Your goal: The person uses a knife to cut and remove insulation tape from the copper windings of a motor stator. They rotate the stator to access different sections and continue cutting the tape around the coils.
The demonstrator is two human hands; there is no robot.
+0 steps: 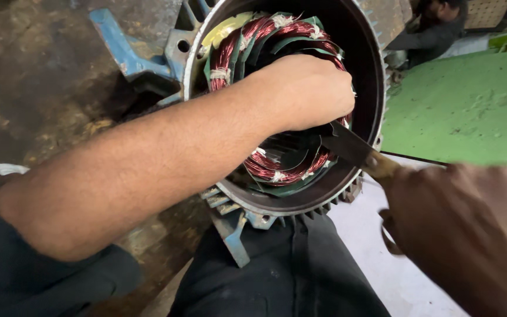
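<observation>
While the left hand (309,91) reaches deep into the bore of the motor stator (277,105), its fingers are curled together in a fist among the copper windings (265,167) — whether they pinch a wire or a strip of the green slot paper (291,182) cannot be told, since the fingertips are hidden. Closer to the camera, the right hand (470,235) is blurred but clamped on the handle of a flat-bladed tool (350,147), whose dark blade slants into the bore just under the left hand. Finned and round, the stator housing lies on its side against the person's dark-trousered knee (283,276), its blue mounting foot (118,50) above a grimy floor (36,100). Beyond it on the right sits a green slab (459,111) — and another person (432,29) crouches in the upper corner.
</observation>
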